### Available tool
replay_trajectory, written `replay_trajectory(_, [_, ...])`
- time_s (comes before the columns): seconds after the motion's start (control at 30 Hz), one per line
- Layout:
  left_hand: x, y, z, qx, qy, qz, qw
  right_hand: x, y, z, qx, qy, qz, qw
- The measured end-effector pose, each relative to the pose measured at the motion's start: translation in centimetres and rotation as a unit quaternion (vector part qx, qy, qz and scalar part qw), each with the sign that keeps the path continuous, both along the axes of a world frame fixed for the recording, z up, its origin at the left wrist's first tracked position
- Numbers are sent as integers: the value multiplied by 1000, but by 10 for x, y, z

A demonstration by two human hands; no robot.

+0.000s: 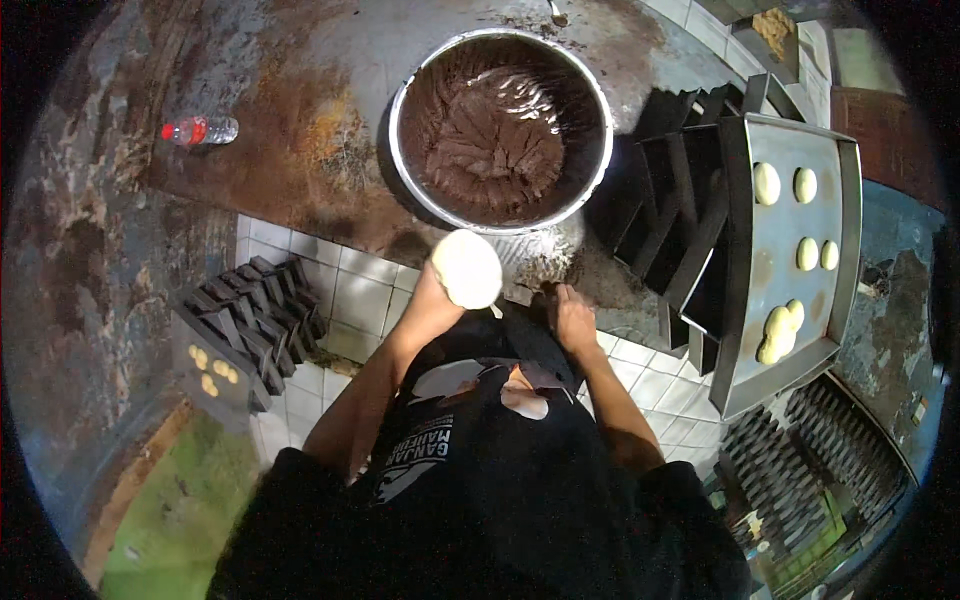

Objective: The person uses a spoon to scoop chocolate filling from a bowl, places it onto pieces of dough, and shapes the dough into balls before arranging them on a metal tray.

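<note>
Inspected the head view and found a pale dough piece (468, 270) in the left hand (428, 308), just short of the near rim of a round metal bowl (500, 229). Saw most of the left fingers hidden by the dough; could not tell whether spread beneath it or clamped on it. Located the right hand (573, 320) close to the front edge of the worktable (280, 70), beside the black shirt (560, 470); observed the visible fingers bent and together, but could not tell whether clamped on anything. Recorded thick brown paste (490, 150) in the bowl. Checked for markings: noted white block lettering (425, 455), upside down in the view, on the shirt front, beside a pale and orange print (522, 392). Noted also a clear plastic bottle (222, 130) on the worktable to the left, with a red cap and a red label, any writing on it too small to read. Logged, right of the bowl, a metal baking tray (782, 222) atop a stack, bearing several pale dough balls (767, 184), some apart, others touching. Logged, lower left, a second tray stack (265, 315) with more dough balls.
</note>
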State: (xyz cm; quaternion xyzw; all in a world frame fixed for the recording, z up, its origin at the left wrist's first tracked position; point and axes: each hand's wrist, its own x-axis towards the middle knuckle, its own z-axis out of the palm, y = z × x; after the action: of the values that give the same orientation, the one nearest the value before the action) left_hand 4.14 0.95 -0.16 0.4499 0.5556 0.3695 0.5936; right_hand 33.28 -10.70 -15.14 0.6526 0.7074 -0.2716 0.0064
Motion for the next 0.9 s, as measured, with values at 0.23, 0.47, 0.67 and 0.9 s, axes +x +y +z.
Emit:
replay_trajectory(0.23, [-60, 2, -35, -60, -8, 171, 983, -32, 156, 129, 64, 45, 76, 994])
replay_trajectory(0.47, [-67, 20, -25, -129, -18, 193, 973, -55, 236, 49, 112, -85, 270, 952])
replay_trajectory(0.67, [-82, 7, -28, -128, -51, 212, 968, -53, 245, 19, 46, -54, 252, 965])
replay_trajectory(0.9, [-100, -4, -36, -64, -29, 130, 989, -35, 281, 18, -148, 43, 332, 930])
